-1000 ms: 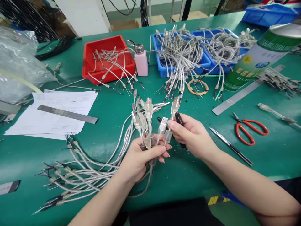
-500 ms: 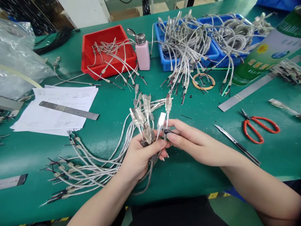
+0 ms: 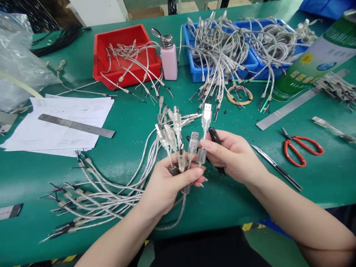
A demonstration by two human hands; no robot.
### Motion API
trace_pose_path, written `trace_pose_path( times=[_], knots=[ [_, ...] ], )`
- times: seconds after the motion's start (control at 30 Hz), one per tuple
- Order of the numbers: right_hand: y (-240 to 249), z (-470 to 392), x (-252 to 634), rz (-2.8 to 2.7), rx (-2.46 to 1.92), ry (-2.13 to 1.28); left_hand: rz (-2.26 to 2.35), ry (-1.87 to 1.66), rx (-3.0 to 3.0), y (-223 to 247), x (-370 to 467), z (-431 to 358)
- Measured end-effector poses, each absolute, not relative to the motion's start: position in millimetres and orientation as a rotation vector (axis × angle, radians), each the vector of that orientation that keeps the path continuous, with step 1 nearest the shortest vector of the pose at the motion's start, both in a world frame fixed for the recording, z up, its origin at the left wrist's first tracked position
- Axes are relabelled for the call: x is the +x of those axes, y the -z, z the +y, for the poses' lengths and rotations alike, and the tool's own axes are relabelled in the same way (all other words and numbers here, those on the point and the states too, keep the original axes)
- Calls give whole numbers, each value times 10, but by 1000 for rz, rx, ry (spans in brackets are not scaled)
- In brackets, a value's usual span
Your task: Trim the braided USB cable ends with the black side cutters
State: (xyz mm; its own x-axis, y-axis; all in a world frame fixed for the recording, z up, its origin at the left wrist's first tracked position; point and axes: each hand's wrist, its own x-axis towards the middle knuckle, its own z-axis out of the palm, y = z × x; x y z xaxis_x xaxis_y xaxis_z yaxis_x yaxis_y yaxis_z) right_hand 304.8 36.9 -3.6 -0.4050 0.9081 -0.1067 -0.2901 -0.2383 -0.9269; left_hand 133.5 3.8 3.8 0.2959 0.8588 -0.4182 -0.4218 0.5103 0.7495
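My left hand (image 3: 169,181) is closed round a bunch of clear-jacketed USB cables (image 3: 119,191). Their USB plugs (image 3: 167,135) fan upward above the thumb, and the stripped wire ends lie spread on the table to the left. Just right of that bunch, my right hand (image 3: 232,154) pinches one more USB cable below its plug (image 3: 206,113), which points upward. A dark grey ferrite bead (image 3: 201,156) on this cable sits between the two hands. Tucked in my right fingers is a black-handled tool (image 3: 214,135); its kind is mostly hidden.
A red bin (image 3: 100,52) and a blue bin (image 3: 196,72) with cables stand at the back, a pink pump bottle (image 3: 169,63) between them. At right lie red-handled cutters (image 3: 294,148), a craft knife (image 3: 275,167) and a steel ruler (image 3: 274,116). Papers (image 3: 25,129) lie left.
The cable in my right hand has shifted slightly right, and its plug has turned its flat face towards me. More of the black-handled tool shows. The whole view has shifted a little.
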Motion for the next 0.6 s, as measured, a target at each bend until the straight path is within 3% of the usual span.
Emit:
trace_pose_path(
  times=[0.43,0.53,0.6],
  knots=[
    [9,360,3032,-1089,-848,-1773,894,-853,557,-34,1317,62],
    [-23,401,3087,-1301,-989,-1581,939,-827,541,-51,1311,81],
    [-51,449,3143,-1627,-1215,-1279,989,-857,533,-69,1297,96]
  ],
)
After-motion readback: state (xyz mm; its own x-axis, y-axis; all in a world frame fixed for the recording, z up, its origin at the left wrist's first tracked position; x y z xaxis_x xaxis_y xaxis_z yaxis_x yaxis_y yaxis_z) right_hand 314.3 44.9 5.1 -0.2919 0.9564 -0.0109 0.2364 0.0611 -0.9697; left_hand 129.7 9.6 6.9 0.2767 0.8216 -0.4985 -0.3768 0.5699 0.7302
